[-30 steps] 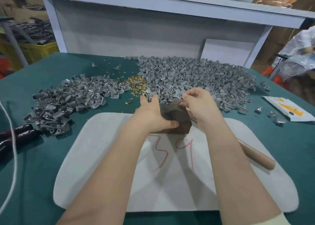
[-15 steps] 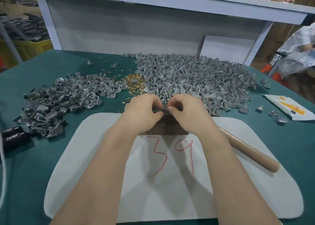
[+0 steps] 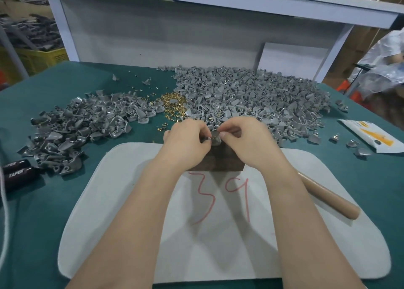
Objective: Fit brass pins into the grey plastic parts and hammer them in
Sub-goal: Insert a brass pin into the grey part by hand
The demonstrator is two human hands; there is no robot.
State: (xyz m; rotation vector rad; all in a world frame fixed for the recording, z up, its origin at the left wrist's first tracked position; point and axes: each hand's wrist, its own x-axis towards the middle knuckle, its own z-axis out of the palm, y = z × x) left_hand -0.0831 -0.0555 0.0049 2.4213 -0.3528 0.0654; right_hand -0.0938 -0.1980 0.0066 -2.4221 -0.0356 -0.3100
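Both hands meet over a dark block [image 3: 220, 163] at the far edge of the white mat [image 3: 122, 201]. My left hand [image 3: 185, 141] and my right hand [image 3: 244, 140] pinch one small grey plastic part [image 3: 215, 138] between their fingertips, just above the block. Whether a pin is in the part is hidden by the fingers. A heap of brass pins [image 3: 173, 106] lies just beyond my left hand. A large pile of grey parts [image 3: 251, 98] spreads behind my right hand, and a second pile of grey parts [image 3: 74, 124] lies to the left. The hammer's wooden handle [image 3: 328, 195] lies under my right forearm.
Black-handled pliers [image 3: 18, 172] and a white cord [image 3: 4, 212] lie at the left table edge. A white and yellow packet [image 3: 371, 137] and a few loose grey parts [image 3: 352, 144] sit at the right. A white shelf frame [image 3: 196, 35] closes the back.
My hands came together from either side of the block and now pinch a grey part between them. The view has shifted slightly.
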